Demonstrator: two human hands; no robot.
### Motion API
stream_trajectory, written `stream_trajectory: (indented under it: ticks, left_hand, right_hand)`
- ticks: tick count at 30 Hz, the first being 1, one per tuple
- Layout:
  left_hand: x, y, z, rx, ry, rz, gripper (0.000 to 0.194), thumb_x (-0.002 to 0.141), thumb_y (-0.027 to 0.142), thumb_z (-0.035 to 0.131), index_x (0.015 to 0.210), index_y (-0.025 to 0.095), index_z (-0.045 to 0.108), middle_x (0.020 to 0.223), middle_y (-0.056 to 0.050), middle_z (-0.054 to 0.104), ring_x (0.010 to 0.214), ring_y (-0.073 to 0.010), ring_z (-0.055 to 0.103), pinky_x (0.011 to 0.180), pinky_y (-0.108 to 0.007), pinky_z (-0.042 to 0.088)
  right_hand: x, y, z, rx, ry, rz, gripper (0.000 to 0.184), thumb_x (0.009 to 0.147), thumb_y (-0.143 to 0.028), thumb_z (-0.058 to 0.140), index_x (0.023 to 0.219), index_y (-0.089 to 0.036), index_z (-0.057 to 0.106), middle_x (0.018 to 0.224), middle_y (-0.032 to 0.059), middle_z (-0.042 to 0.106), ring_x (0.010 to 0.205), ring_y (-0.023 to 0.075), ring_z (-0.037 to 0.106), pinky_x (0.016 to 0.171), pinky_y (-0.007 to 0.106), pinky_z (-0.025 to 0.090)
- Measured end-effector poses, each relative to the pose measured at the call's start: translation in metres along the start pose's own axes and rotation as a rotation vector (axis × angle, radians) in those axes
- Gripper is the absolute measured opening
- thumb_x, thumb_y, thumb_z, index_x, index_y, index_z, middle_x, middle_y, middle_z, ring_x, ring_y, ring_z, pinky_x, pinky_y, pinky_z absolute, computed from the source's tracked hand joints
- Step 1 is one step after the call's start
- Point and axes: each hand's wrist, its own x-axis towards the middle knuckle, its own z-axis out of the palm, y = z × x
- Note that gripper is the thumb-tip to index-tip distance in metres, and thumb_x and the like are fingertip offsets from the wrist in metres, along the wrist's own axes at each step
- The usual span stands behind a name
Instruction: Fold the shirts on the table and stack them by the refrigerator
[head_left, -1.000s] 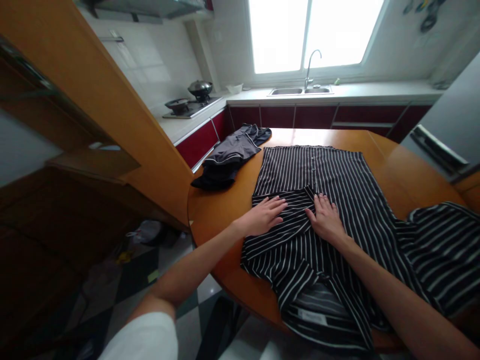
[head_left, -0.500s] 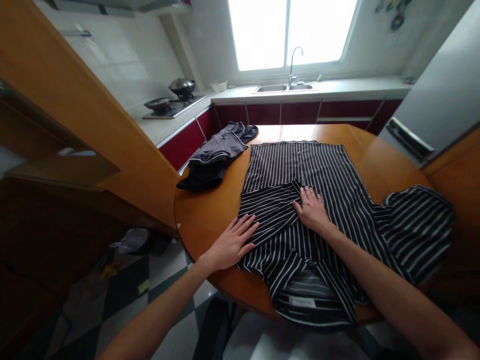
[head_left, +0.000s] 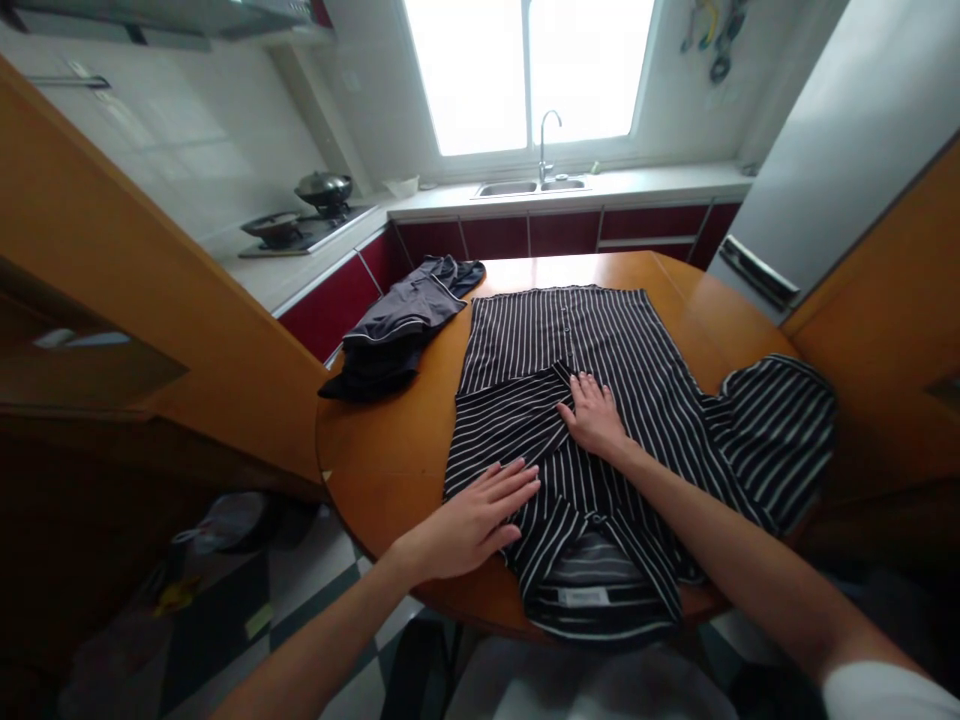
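A black shirt with white stripes lies spread on the round wooden table, its collar towards me. One sleeve is folded inward across the shirt's front; the other sleeve sticks out to the right, over the table's edge. My left hand, fingers stretched out, is over the shirt's left shoulder near the folded sleeve; I cannot tell if it presses on the cloth. My right hand lies flat with fingers spread by the cuff end of that sleeve, at the middle of the shirt.
A pile of dark folded clothes sits at the table's left. Beyond the table are a counter with a sink and a stove with pans. A fridge stands at the right, a wooden door frame at the left.
My left hand has slid right along the folded sleeve towards the collar. My right hand stays on the cuff end. The whole view has shifted, so everything appears further left.
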Motion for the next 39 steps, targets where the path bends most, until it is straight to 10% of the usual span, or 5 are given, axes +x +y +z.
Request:
stream_trajectory:
  ticks: [7,12,15,23,39]
  left_hand:
    - [0.008,-0.005,-0.027,-0.176,-0.218,0.085,0.068,0.102,0.045,0.048,0.16,0.035,0.015,0.167,0.0,0.012,0.154,-0.0282,0.008,0.125,-0.049,0.011]
    - [0.048,-0.068,-0.056,-0.19,0.233,-0.131,0.052,0.104,0.041,0.038,0.153,0.024,0.041,0.159,-0.004,0.038,0.149,-0.0234,0.03,0.123,-0.041,0.025]
    - [0.08,-0.11,-0.049,-0.079,0.436,-0.285,0.051,0.102,0.039,0.039,0.146,0.015,0.05,0.154,-0.011,0.046,0.144,-0.0254,0.039,0.121,-0.044,0.03]
    - [0.13,-0.132,-0.016,0.225,0.337,-0.42,0.056,0.103,0.043,0.038,0.153,0.016,0.041,0.161,-0.013,0.033,0.151,-0.0344,0.023,0.119,-0.059,0.022]
    - [0.109,-0.179,-0.018,0.224,0.319,-0.625,0.058,0.105,0.048,0.031,0.155,0.018,0.035,0.164,-0.013,0.023,0.152,-0.0331,0.018,0.117,-0.067,0.014]
  right_hand:
    - [0.001,-0.002,-0.002,-0.003,-0.007,0.002,0.069,0.102,-0.047,0.03,0.156,-0.005,0.029,0.163,0.0177,0.025,0.152,0.0277,0.018,0.121,0.045,0.012]
    - [0.001,-0.002,-0.003,0.005,-0.007,0.001,0.069,0.102,-0.048,0.031,0.156,-0.005,0.029,0.164,0.0173,0.025,0.152,0.028,0.018,0.122,0.046,0.011]
    - [0.001,-0.003,-0.004,0.008,-0.017,0.004,0.069,0.102,-0.047,0.031,0.157,-0.005,0.029,0.164,0.0171,0.025,0.152,0.028,0.018,0.122,0.046,0.011]
    - [0.001,-0.004,-0.004,0.014,-0.019,0.014,0.069,0.102,-0.047,0.032,0.157,-0.005,0.029,0.164,0.0164,0.024,0.153,0.0269,0.016,0.122,0.045,0.01]
    - [0.0,-0.004,-0.003,0.006,-0.03,0.004,0.066,0.101,-0.044,0.034,0.156,-0.008,0.032,0.163,0.016,0.026,0.152,0.0276,0.019,0.122,0.046,0.013]
